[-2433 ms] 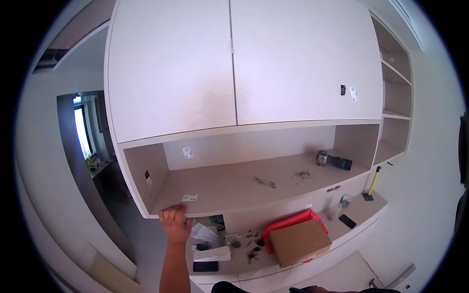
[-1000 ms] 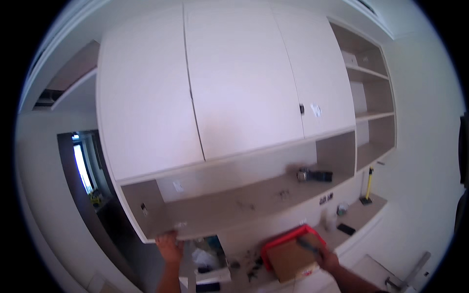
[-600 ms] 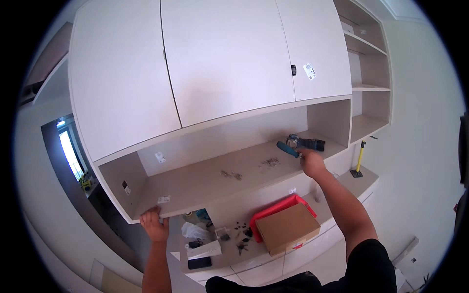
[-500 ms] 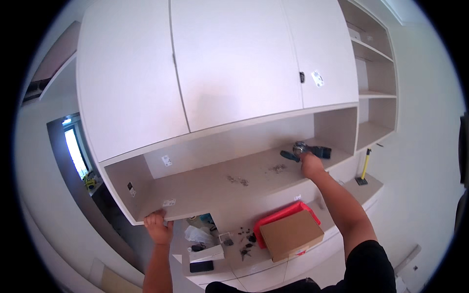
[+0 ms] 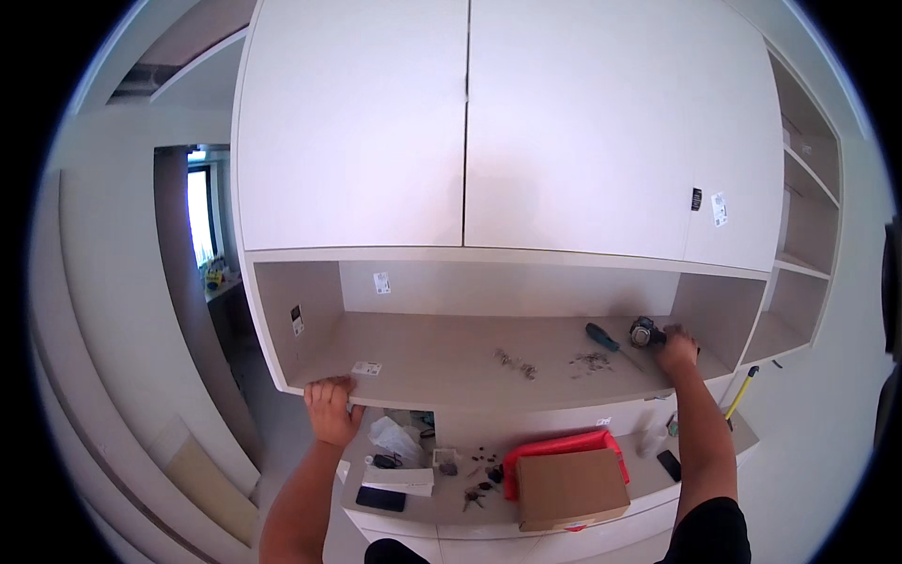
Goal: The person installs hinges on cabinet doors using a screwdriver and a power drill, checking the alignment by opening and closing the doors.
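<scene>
My left hand (image 5: 331, 410) is closed over the front edge of the open shelf (image 5: 442, 362) at its left end, fingers on top. At the right end of that shelf, my right hand (image 5: 678, 352) is wrapped round a dark cordless drill (image 5: 644, 331), whose round silver front shows while its grip is mostly hidden. Just left of the drill lies a screwdriver (image 5: 602, 336) with a teal handle, its shaft pointing toward my right wrist. Small loose metal fittings (image 5: 592, 362) lie in front of it, with another scatter of fittings (image 5: 519, 365) near mid-shelf.
White cabinet doors (image 5: 601, 132) rise above the shelf. On the lower counter (image 5: 442, 515) are a cardboard box (image 5: 573, 489) over a red tray (image 5: 509, 470), a white box (image 5: 399, 480), dark phones and a plastic bag (image 5: 395, 439). A yellow-handled hammer (image 5: 740, 393) stands at right.
My view has swung left, shifting the cabinet rightward in the picture. My right hand has moved right along the drill, off the screwdriver's side. My left hand keeps its place on the shelf edge.
</scene>
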Motion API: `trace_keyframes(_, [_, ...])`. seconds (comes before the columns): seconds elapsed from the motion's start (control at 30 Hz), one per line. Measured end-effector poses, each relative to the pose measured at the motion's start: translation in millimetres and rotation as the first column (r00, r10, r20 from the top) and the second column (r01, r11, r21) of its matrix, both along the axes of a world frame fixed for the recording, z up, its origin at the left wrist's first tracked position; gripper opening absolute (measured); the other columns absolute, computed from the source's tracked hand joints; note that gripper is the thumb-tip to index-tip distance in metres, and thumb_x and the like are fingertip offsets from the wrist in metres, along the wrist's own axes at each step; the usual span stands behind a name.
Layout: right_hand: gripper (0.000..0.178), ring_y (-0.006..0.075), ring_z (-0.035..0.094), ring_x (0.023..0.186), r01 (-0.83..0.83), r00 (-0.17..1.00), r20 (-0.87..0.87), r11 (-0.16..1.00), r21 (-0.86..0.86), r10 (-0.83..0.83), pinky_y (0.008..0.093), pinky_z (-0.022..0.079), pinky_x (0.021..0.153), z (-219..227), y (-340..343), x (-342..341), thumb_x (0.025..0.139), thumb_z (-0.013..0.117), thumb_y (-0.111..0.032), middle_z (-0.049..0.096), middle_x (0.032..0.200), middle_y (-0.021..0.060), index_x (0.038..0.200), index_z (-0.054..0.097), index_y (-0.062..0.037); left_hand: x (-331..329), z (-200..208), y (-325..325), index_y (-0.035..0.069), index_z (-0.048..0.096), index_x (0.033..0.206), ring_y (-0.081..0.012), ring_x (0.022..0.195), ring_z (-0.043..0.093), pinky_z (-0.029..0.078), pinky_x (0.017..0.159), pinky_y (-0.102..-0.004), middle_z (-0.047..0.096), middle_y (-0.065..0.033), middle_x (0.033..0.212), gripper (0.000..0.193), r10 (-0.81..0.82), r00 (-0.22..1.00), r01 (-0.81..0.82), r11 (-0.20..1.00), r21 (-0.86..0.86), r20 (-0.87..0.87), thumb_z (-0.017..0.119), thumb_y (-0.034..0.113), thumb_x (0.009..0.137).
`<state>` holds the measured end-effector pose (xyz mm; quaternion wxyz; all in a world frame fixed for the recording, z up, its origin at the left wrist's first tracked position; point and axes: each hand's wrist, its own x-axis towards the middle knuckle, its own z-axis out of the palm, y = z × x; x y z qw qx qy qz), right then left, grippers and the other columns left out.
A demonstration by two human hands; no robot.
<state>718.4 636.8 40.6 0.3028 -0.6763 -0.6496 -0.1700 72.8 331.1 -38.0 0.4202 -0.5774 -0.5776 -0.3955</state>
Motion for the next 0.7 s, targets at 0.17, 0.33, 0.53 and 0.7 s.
trace_keyframes(0.17, [0.046,0.0318,0.057,0.128,0.041,0.993,0.111,0.991,-0.126,-0.027,0.0511,0.042,0.109,-2.9,18.6,5.6,0.082,0.069,-0.027,0.062,0.132,0.0109,0.126,0.067,-0.0151,-1.6,0.8,-0.5,0.012,0.066,0.107,-0.0291,0.111,0.058,0.037,0.103,-0.0495,0.065,-0.0056,0.114,0.043,-0.011,1.0,0.011,1.0,0.012,0.006,0.079,0.024,0.069])
trace_keyframes(0.33, [0.047,0.0329,0.057,0.128,0.051,0.986,0.153,0.993,0.106,-0.067,0.051,0.041,0.11,-31.1,44.5,10.1,0.083,0.07,-0.03,0.062,0.135,0.0127,0.127,0.067,-0.0147,0.3,3.9,-0.7,0.012,0.066,0.107,-0.0286,0.109,0.058,0.038,0.101,-0.0485,0.065,-0.0054,0.111,0.043,-0.018,1.0,0.018,0.999,0.027,-0.005,0.079,0.023,0.067])
trace_keyframes(0.53, [0.045,0.0339,0.055,0.129,-0.259,0.947,0.184,0.965,-0.047,0.263,0.0526,0.044,0.106,-3.7,40.1,-45.7,0.086,0.069,-0.037,0.064,0.131,0.015,0.124,0.069,-0.0122,4.4,0.8,5.6,0.013,0.065,0.107,-0.0287,0.108,0.058,0.038,0.1,-0.0487,0.065,-0.0055,0.111,0.045,-0.05,0.998,0.049,0.999,0.023,0.028,0.08,0.02,0.065])
trace_keyframes(0.7, [0.042,0.0357,0.064,0.117,-0.108,0.863,0.47,0.977,-0.184,0.184,0.053,0.047,0.1,26.9,-15.8,-140.0,0.085,0.07,-0.036,0.068,0.123,0.0179,0.121,0.071,-0.0142,-7.1,6.8,-24.2,0.012,0.065,0.105,-0.0298,0.108,0.058,0.038,0.101,-0.05,0.065,-0.0062,0.109,0.045,0.027,0.999,-0.026,0.999,-0.022,0.026,0.081,0.02,0.064])
